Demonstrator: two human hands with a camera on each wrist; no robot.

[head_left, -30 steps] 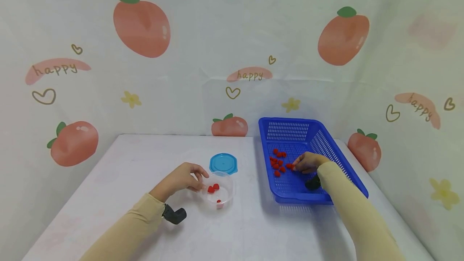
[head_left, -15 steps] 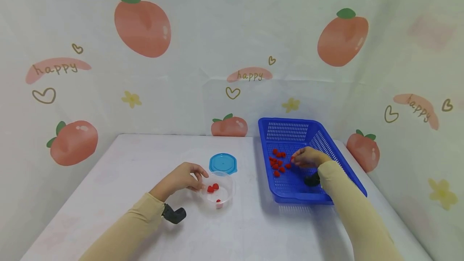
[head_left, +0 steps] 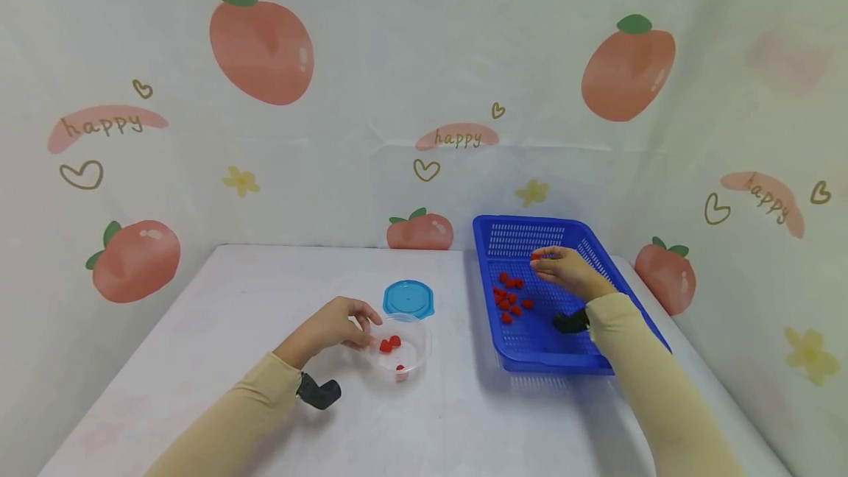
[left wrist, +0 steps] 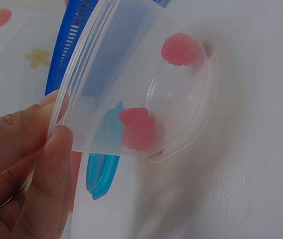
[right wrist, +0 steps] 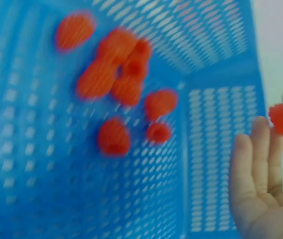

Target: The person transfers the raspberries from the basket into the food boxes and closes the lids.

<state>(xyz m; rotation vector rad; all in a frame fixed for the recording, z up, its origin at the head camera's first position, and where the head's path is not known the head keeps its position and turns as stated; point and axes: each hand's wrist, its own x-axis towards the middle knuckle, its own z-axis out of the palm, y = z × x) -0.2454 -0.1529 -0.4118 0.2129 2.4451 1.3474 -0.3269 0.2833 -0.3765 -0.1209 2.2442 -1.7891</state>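
My left hand (head_left: 341,322) pinches the rim of a clear plastic tub (left wrist: 106,74) between thumb and fingers. Inside the tub lie 3 red raspberries (head_left: 395,341), two together and one nearer its front side. Over the blue basket (head_left: 498,344) my right hand (head_left: 566,271) pinches a single raspberry (right wrist: 282,119) between thumb and fingertip, its other fingers stretched out. Several more raspberries (head_left: 505,297) are gathered on the left part of the basket floor, blurred in the right wrist view.
A light-blue lid (head_left: 408,299) lies flat on the white table (head_left: 265,278) just behind the tub. The basket's slotted walls rise around the berries, its left wall standing between them and the tub. A printed cloth (head_left: 331,94) hangs behind the table.
My right hand has risen from the basket floor with one raspberry, which now hangs higher, toward the basket's far side. The left hand and the tub have stayed in place.
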